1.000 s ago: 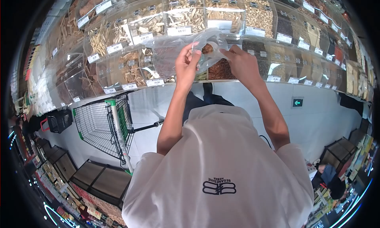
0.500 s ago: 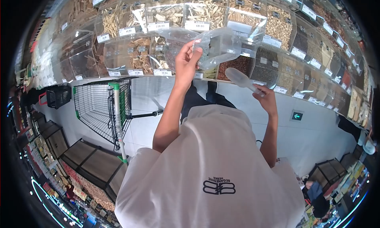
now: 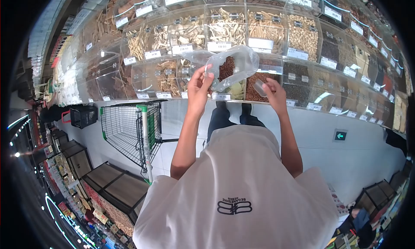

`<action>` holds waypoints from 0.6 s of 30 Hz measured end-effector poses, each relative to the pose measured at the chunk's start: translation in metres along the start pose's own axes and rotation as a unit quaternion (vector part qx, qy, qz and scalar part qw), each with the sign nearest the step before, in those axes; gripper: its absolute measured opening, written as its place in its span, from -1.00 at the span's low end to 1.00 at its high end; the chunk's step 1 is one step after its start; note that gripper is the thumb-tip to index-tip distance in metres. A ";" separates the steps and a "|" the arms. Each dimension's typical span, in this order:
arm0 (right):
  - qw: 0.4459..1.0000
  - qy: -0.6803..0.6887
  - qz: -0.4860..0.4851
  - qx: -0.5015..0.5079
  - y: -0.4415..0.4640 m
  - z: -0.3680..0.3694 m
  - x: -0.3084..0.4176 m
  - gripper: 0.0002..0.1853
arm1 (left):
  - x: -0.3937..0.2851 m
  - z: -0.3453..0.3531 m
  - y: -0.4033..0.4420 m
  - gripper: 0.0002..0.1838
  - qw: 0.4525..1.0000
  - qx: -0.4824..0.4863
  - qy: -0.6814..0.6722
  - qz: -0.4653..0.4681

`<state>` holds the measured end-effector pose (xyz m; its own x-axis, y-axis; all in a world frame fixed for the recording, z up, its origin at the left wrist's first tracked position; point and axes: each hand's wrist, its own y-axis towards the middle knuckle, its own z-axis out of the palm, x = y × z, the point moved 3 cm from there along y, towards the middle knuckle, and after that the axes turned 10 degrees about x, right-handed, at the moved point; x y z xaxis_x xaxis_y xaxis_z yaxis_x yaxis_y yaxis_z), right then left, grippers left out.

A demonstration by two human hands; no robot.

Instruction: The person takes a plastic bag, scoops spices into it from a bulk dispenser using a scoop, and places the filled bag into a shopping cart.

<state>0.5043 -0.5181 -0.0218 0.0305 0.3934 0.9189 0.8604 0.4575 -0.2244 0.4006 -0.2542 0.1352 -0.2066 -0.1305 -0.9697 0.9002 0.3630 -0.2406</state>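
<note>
My left hand [image 3: 199,87] pinches the edge of a clear plastic bag [image 3: 248,64], whose wide mouth hangs open over the lower bins. Reddish-brown bits [image 3: 227,68] show within the bag's opening; whether they lie in the bag or behind it is unclear. To the right, my right hand [image 3: 273,93] is closed on a translucent scoop [image 3: 260,88], its bowl at the opening of a bin of reddish-brown bits [image 3: 255,93].
Tiered clear bins with price labels [image 3: 219,46] fill the space ahead. A shopping cart [image 3: 125,128] stands at the left, with a black basket [image 3: 83,116] beyond it. A green arrow sign [image 3: 340,136] marks the floor at right.
The scoop in my right hand has moved up from below the bins' front edge to the bin of reddish-brown bits. My left hand still holds the bag. The view has shifted.
</note>
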 end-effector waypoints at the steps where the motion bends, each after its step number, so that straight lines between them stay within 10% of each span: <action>1: 0.994 0.112 0.009 0.012 0.013 0.004 0.009 -0.48 | -0.001 -0.003 -0.001 -0.64 1.000 -0.008 0.007 -0.001; 18: 0.931 0.232 -0.164 0.230 0.052 0.075 0.256 -0.77 | -0.088 -0.108 -0.004 -0.65 0.972 -0.099 -0.096 0.188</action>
<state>0.5188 -0.3338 0.1776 0.1129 -0.1661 0.9796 0.5573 0.8268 0.0760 0.3737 -0.1451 0.2170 0.2158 -0.1162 -0.9695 0.8029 0.5862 0.1084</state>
